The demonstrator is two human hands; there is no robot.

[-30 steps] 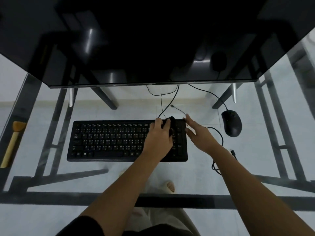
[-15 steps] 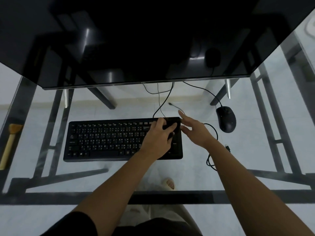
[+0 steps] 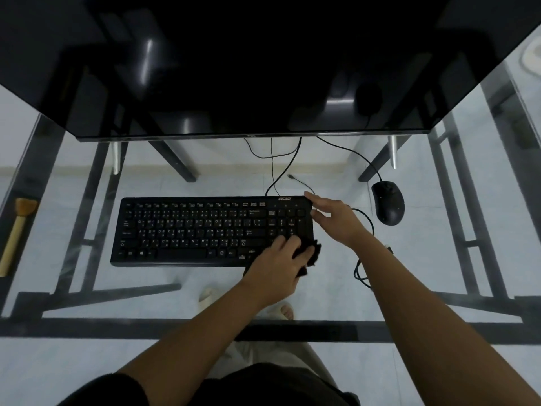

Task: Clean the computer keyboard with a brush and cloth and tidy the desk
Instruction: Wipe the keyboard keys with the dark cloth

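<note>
Two hands share the wiping step: your left hand [image 3: 276,260] grips a dark crumpled cloth [image 3: 311,252] at the near-right corner of the flat black plastic keyboard [image 3: 190,230]. Your right hand [image 3: 336,219], fingers straight, touches its right edge. Next, wipe leftward across the keys.

Open desk [image 3: 58,197] lay between brush [image 3: 17,230] and keyboard [image 3: 205,230]; monitor [image 3: 263,68] overhung rear; cable loop [image 3: 356,271], mouse [image 3: 388,205] cluttered right.

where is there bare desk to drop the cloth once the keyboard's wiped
Bare glass on the desk: between the brush and the left end of the keyboard, the strip in front of the keyboard, and right of the mouse. Crowded: between keyboard and mouse, with the left hand gripping the cloth, the right hand and looped cables; more cables behind the keyboard.
</note>
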